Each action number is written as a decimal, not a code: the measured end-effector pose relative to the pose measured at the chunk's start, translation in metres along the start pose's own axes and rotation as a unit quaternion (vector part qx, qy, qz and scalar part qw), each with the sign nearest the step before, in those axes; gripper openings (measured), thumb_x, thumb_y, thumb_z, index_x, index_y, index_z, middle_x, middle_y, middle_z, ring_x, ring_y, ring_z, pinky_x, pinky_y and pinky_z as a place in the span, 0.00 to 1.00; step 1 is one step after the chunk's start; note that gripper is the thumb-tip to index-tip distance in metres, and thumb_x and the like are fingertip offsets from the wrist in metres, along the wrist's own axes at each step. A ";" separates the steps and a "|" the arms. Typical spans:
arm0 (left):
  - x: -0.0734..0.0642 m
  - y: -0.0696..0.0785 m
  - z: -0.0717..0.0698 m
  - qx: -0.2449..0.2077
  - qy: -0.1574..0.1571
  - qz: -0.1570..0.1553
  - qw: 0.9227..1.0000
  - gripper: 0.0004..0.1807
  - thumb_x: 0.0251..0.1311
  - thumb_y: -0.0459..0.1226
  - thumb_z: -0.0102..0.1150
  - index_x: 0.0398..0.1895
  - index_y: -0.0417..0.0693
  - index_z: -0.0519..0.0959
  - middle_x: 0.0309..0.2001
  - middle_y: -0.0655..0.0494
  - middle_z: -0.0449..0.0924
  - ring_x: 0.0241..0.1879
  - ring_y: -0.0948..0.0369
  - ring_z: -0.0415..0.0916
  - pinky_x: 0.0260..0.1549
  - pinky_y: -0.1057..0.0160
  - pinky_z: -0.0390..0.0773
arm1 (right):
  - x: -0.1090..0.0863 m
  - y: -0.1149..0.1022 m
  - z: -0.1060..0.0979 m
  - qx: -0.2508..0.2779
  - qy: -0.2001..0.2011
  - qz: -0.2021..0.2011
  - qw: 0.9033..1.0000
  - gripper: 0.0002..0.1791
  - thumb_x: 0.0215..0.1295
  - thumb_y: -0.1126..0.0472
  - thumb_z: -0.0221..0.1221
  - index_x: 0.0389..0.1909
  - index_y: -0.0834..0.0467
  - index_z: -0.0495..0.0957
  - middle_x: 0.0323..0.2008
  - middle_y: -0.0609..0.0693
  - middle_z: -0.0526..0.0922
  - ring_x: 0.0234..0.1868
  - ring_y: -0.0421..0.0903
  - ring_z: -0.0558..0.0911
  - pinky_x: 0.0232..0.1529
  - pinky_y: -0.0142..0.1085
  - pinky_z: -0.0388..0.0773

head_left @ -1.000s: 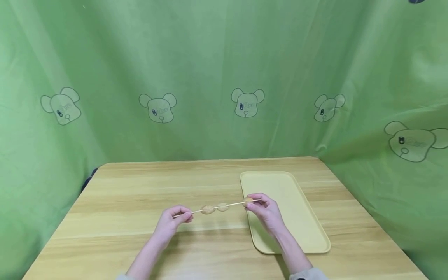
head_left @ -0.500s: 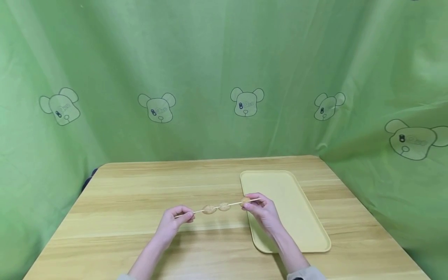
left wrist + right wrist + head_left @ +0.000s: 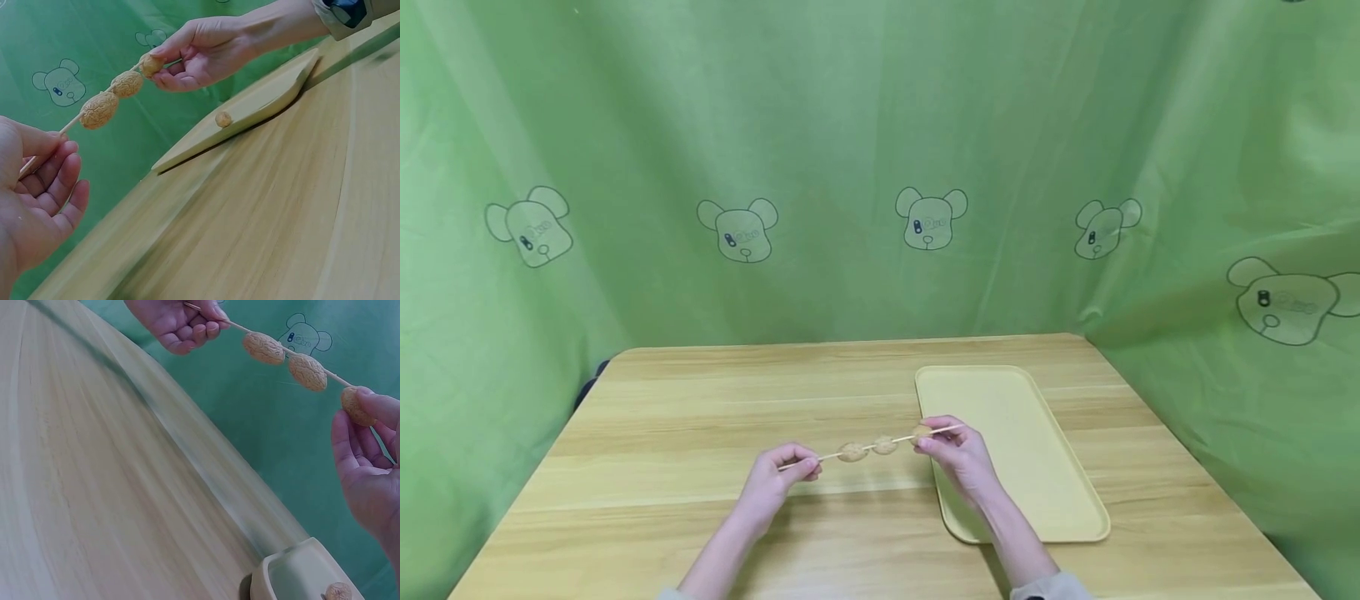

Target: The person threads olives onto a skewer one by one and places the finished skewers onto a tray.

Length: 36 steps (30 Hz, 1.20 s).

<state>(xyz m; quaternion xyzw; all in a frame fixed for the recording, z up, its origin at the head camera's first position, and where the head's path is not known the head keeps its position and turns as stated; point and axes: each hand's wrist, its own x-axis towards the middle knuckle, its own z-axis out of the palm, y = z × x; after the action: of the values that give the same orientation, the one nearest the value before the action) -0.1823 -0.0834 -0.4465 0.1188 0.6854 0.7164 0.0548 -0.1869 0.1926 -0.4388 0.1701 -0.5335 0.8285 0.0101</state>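
Observation:
A thin wooden skewer (image 3: 830, 457) is held between my two hands above the table, sloping slightly up to the right. My left hand (image 3: 765, 485) pinches its left end between thumb and fingers. Threaded on it are an oval, wrinkled tan ball (image 3: 99, 110), a second wrinkled tan ball (image 3: 127, 84) close beside it, and a third tan ball (image 3: 356, 406). That third one is pinched by the thumb and fingers of my right hand (image 3: 967, 468), with a short gap to the middle ball. The skewer's right end sticks out past it in the head view.
A pale yellow tray (image 3: 1037, 475) lies at the right of the wooden table (image 3: 662, 433), partly under my right forearm. One loose tan ball (image 3: 223, 119) sits on it, hidden from the head view. A green curtain (image 3: 827, 125) encloses the table's back and sides.
My right hand has moved slightly left with the third ball, narrowing the gap to the middle ball. My left hand and the other two balls have shifted a little right.

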 end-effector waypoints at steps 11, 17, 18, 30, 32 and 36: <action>0.000 0.001 0.001 -0.005 -0.006 0.005 1.000 0.11 0.55 0.25 0.55 0.36 0.19 0.72 0.29 0.51 0.78 0.32 0.59 0.77 0.38 0.65 0.79 | -0.001 0.007 0.003 -0.006 0.014 0.004 1.000 0.15 0.54 0.79 0.55 0.37 0.58 0.79 0.32 0.50 0.81 0.33 0.41 0.80 0.40 0.31 0.79; 0.001 0.000 0.000 -0.004 -0.004 0.003 1.000 0.09 0.56 0.26 0.55 0.34 0.22 0.74 0.29 0.50 0.78 0.31 0.60 0.76 0.38 0.64 0.78 | 0.001 0.010 0.007 -0.013 0.036 0.007 0.999 0.15 0.53 0.79 0.56 0.36 0.58 0.80 0.32 0.50 0.81 0.33 0.41 0.80 0.40 0.31 0.79; 0.002 0.000 0.000 -0.005 -0.003 0.002 1.000 0.08 0.56 0.26 0.55 0.34 0.23 0.74 0.29 0.49 0.78 0.31 0.59 0.76 0.38 0.64 0.78 | 0.001 0.010 0.008 -0.014 0.038 0.008 0.999 0.15 0.53 0.79 0.56 0.36 0.58 0.80 0.32 0.50 0.81 0.33 0.41 0.80 0.40 0.31 0.79; 0.002 -0.002 -0.002 0.001 -0.016 -0.009 1.000 0.12 0.57 0.28 0.55 0.37 0.20 0.72 0.31 0.47 0.78 0.32 0.59 0.76 0.39 0.65 0.78 | 0.001 0.012 0.007 -0.001 0.022 0.009 1.000 0.16 0.53 0.80 0.54 0.36 0.58 0.79 0.31 0.49 0.81 0.33 0.40 0.80 0.40 0.31 0.79; 0.002 -0.001 -0.002 0.004 -0.014 -0.010 1.000 0.12 0.57 0.28 0.55 0.37 0.21 0.73 0.32 0.46 0.78 0.33 0.58 0.77 0.39 0.65 0.78 | 0.001 0.012 0.007 0.001 0.021 0.010 1.000 0.16 0.54 0.81 0.54 0.36 0.58 0.79 0.31 0.49 0.81 0.33 0.40 0.80 0.40 0.31 0.79; 0.001 0.000 -0.002 0.001 -0.016 -0.010 1.000 0.13 0.57 0.28 0.56 0.38 0.20 0.73 0.32 0.46 0.78 0.34 0.57 0.77 0.39 0.65 0.78 | 0.002 0.012 0.007 -0.003 0.026 0.017 1.000 0.16 0.54 0.80 0.54 0.35 0.57 0.79 0.31 0.49 0.81 0.33 0.40 0.80 0.40 0.30 0.78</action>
<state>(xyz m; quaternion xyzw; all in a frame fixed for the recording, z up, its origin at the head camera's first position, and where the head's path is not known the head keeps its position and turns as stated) -0.1843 -0.0853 -0.4468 0.1233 0.6864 0.7129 0.0728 -0.1889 0.1804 -0.4465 0.1399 -0.5383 0.8310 0.0105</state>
